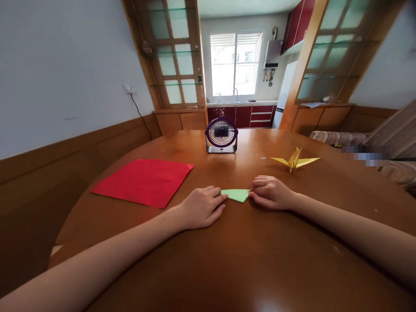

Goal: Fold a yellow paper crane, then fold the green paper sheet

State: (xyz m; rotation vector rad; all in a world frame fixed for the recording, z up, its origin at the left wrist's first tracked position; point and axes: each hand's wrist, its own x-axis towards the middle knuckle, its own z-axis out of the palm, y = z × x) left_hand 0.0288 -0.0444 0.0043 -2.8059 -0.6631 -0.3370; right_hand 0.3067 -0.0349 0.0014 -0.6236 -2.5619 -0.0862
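A small folded piece of light green paper [237, 194] lies flat on the brown wooden table [247, 260] between my two hands. My left hand [201, 207] rests palm down with its fingertips pressing the paper's left end. My right hand [271, 192] has curled fingers pinching the paper's right tip. Both forearms stretch across the table toward it.
A red paper sheet [144, 180] lies flat at the left. A yellow paper crane [295, 161] stands at the right rear. A small dark desk fan [221, 135] sits at the far middle. A sofa [373, 151] is beyond the table's right edge.
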